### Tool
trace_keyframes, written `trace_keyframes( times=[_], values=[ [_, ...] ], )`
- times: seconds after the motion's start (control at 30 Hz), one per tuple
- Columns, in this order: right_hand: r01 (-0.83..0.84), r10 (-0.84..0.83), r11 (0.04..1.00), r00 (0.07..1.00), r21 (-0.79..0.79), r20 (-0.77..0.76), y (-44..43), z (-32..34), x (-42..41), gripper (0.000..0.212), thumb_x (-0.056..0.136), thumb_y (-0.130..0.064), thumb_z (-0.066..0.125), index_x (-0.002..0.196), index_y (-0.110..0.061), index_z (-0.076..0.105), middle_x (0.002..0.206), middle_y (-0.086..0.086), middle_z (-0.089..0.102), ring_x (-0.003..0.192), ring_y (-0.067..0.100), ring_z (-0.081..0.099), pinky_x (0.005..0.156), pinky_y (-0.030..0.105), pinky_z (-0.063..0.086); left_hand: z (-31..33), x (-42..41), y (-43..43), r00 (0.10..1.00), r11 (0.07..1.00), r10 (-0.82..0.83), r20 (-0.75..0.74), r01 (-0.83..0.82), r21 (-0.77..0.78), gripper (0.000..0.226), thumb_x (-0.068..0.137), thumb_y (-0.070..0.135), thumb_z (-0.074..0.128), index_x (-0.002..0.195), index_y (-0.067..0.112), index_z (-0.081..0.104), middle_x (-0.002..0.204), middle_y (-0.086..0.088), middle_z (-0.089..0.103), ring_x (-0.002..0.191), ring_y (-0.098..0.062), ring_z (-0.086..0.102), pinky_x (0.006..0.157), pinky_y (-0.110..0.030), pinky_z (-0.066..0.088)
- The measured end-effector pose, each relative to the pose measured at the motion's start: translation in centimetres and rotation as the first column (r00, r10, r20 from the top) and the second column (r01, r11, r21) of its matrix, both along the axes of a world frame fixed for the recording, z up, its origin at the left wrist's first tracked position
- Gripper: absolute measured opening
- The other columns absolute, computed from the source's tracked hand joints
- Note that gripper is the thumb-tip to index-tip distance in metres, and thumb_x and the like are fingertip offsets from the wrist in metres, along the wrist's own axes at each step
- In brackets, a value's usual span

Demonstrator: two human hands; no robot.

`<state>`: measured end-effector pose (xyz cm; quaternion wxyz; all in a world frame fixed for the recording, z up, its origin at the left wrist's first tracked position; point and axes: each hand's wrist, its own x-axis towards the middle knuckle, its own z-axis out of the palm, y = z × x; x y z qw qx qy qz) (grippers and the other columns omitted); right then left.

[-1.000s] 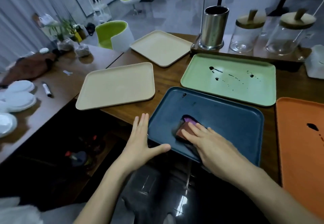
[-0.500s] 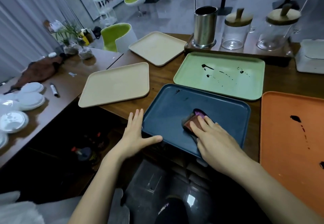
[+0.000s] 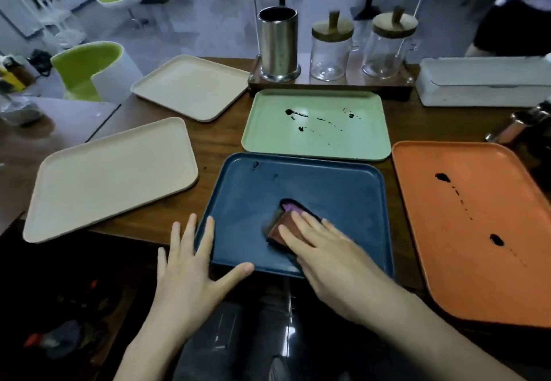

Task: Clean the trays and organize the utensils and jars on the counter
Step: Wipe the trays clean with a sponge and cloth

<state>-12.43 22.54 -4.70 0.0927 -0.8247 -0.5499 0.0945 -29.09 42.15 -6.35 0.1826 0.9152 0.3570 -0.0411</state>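
A dark blue tray lies at the counter's front edge. My right hand presses flat on a brown and purple sponge in the tray's lower middle. My left hand lies flat with spread fingers against the tray's front left corner, thumb on its front rim. A green tray behind it carries dark splatters. An orange tray to the right has dark spots too. Two beige trays lie to the left.
At the back, a wooden stand holds a steel utensil cup and two glass jars with wooden lids. A white box sits back right, a metal object beside it. Green chairs stand left; a person stands top right.
The camera view has shifted right and closer. My right hand stays on the sponge in the blue tray's lower middle, and my left hand stays at the tray's corner.
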Motion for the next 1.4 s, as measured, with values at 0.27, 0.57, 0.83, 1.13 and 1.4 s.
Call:
trace_keyframes(
  times=[0.27,0.57,0.83,1.13,1.4],
  values=[
    [0.307,-0.306,0.951,0.951,-0.043,0.039,-1.7,0.5,0.5,0.071,0.098,-0.013,0.045,0.16,-0.013,0.011,0.167,0.018,0.005,0.154,0.033,0.006,0.125,0.044,0.01,0.8,0.3,-0.6,1.0,1.0,-0.015,-0.016,0.015,-0.011,0.12,0.066,0.098,0.024,0.161,0.034,-0.012,0.167,0.006,-0.026,0.152,-0.021,-0.031,0.125,-0.052,-0.005],
    [0.134,-0.131,0.99,0.99,0.043,-0.057,2.3,0.9,-0.9,0.059,0.106,-0.023,0.038,0.159,-0.023,0.014,0.168,0.006,0.003,0.155,0.021,-0.003,0.122,0.033,-0.006,0.4,0.5,-0.4,1.0,1.0,-0.003,-0.03,0.002,-0.013,0.123,0.062,0.103,0.02,0.16,0.037,-0.015,0.166,0.009,-0.027,0.151,-0.018,-0.033,0.125,-0.052,-0.004],
    [-0.018,0.02,0.999,0.999,0.05,-0.047,3.1,0.4,0.2,0.057,0.106,-0.027,0.038,0.159,-0.018,0.018,0.167,0.013,0.008,0.155,0.027,0.004,0.125,0.039,0.003,1.3,0.5,-0.3,0.998,0.99,0.006,-0.055,-0.013,-0.137,0.137,0.046,0.112,0.019,0.16,0.042,-0.009,0.166,0.013,-0.028,0.149,-0.013,-0.035,0.124,-0.053,-0.009],
    [-0.172,0.177,0.984,0.979,0.051,-0.106,5.2,0.0,-0.8,0.055,0.104,-0.023,0.041,0.157,-0.026,0.026,0.168,0.005,0.01,0.155,0.021,0.006,0.126,0.039,0.009,1.7,0.6,-0.7,0.998,0.981,0.044,-0.049,-0.052,-0.188,0.14,0.044,0.112,0.027,0.161,0.043,-0.006,0.168,0.012,-0.023,0.15,-0.014,-0.032,0.123,-0.057,-0.009],
    [0.081,-0.079,0.996,0.994,0.021,-0.077,0.6,0.3,1.9,0.051,0.106,-0.025,0.038,0.156,-0.03,0.026,0.168,0.001,0.013,0.154,0.021,0.012,0.124,0.037,0.016,0.9,0.4,-0.6,0.999,0.987,0.05,-0.004,-0.05,-0.151,0.125,0.059,0.103,0.036,0.161,0.043,-0.004,0.167,0.014,-0.024,0.15,-0.013,-0.032,0.124,-0.054,-0.01]
  ],
)
